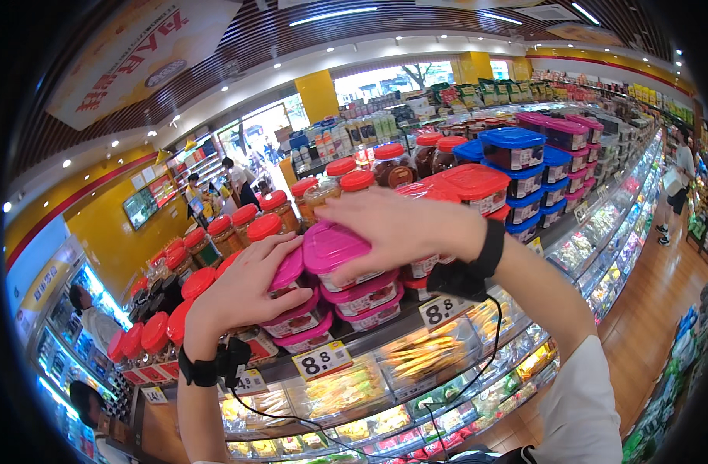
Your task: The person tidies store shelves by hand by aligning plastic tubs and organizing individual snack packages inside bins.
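Magenta-lidded clear plastic boxes stand in two neighbouring stacks on top of the display shelf. My right hand (400,228) reaches over the top box of the right-hand stack (335,246), its fingers along the far side and its thumb at the near side. That box sits slightly askew on the ones below it. My left hand (250,288) is curved around the upper box of the left-hand stack (289,271), fingers at its back left and thumb across its front. Much of that box is hidden by the hand. Black straps with small dark devices and cables circle both wrists.
Red-lidded jars (265,226) crowd the left and back. Red-lidded boxes (471,182) and blue-lidded boxes (513,147) are stacked to the right. Price tags (321,360) line the shelf edge above packaged snacks (427,354). A person (680,174) stands in the right aisle; others are at the left.
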### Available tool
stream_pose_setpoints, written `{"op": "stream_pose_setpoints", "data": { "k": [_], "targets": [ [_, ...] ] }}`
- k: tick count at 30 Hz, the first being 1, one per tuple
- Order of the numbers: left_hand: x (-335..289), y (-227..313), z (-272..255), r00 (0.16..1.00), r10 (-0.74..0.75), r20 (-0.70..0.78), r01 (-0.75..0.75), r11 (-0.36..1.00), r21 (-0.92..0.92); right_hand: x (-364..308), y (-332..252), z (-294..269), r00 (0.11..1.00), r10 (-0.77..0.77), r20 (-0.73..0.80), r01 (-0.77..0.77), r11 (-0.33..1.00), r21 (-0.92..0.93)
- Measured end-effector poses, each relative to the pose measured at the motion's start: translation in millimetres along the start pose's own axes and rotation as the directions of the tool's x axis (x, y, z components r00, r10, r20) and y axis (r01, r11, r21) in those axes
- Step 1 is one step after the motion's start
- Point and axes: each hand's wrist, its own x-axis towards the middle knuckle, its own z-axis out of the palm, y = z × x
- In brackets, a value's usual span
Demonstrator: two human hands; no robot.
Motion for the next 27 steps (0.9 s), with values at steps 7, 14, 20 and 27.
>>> {"op": "stream_pose_setpoints", "data": {
  "k": [7, 14, 20, 27],
  "targets": [
    [29, 7, -3, 0.977, -0.150, 0.154, 0.176, 0.970, -0.171, -38, 51, -48, 0.981, 0.159, 0.112, -0.175, 0.974, 0.145],
    [25, 18, 0, 0.976, -0.170, 0.133, 0.188, 0.972, -0.138, -41, 76, -16, 0.944, 0.156, 0.292, -0.163, 0.987, -0.001],
    [17, 16, 8, 0.986, -0.163, 0.027, 0.165, 0.980, -0.108, -43, 81, -6, 0.955, 0.120, 0.270, -0.119, 0.993, -0.018],
    [19, 26, 3, 0.963, -0.252, 0.093, 0.261, 0.961, -0.096, -28, 87, -17, 0.908, 0.217, 0.358, -0.263, 0.961, 0.083]
  ]
}}
